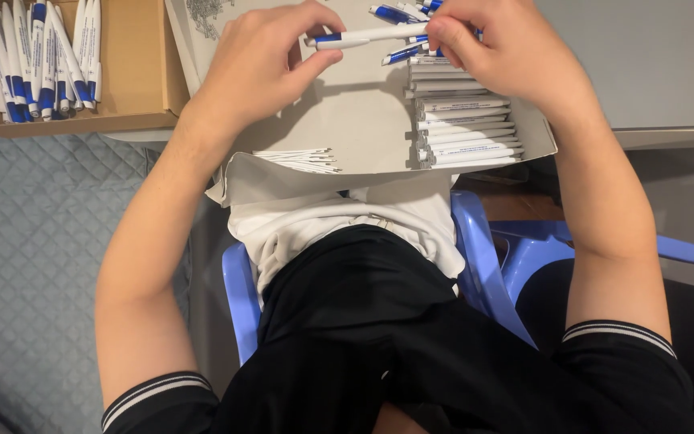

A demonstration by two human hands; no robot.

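We see both hands pinching one white-and-blue pen (371,35) held level over the shallow grey tray (347,120) — the left hand (263,60) grips its near end, the right hand (491,44) the blue-clipped end, though its fingertips hide that tip. Below lie stacked white barrels (467,120) and thin refills (299,158); a cardboard box (134,72) of finished pens (42,56) sits off to the left.
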